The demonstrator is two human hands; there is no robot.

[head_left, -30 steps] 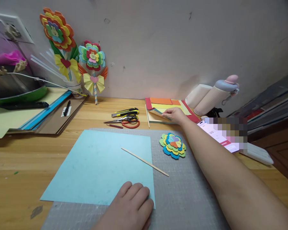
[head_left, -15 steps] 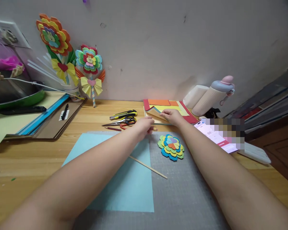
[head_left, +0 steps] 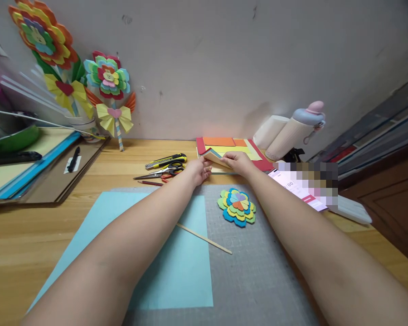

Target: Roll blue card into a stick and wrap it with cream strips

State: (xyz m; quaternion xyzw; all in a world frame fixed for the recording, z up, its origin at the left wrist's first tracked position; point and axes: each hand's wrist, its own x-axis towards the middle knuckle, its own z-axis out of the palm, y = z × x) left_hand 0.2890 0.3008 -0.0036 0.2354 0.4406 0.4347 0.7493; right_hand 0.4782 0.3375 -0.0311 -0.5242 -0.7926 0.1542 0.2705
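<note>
Both my arms reach forward to a stack of coloured paper sheets [head_left: 227,147] at the back of the wooden desk. My right hand [head_left: 236,162] pinches the lifted front edges of several sheets. My left hand [head_left: 199,170] is at the stack's left front corner, fingers curled against the sheets. In front of the stack, a layered paper flower [head_left: 237,207] lies on the grey cutting mat [head_left: 251,271]. A light blue sheet [head_left: 177,267] lies on the mat under my left forearm, with a thin wooden stick [head_left: 207,239] across its right edge.
Scissors [head_left: 163,171], a yellow utility knife [head_left: 166,159] and a red pencil [head_left: 149,183] lie left of the stack. Two paper flowers on sticks [head_left: 109,81] stand at the back left beside card sheets [head_left: 30,172]. A phone [head_left: 301,188] and a bottle [head_left: 295,129] are at right.
My left hand left the blue sheet's near edge and reached forward to the paper stack. My right hand stayed on the stack. The view shifted slightly to the right.
</note>
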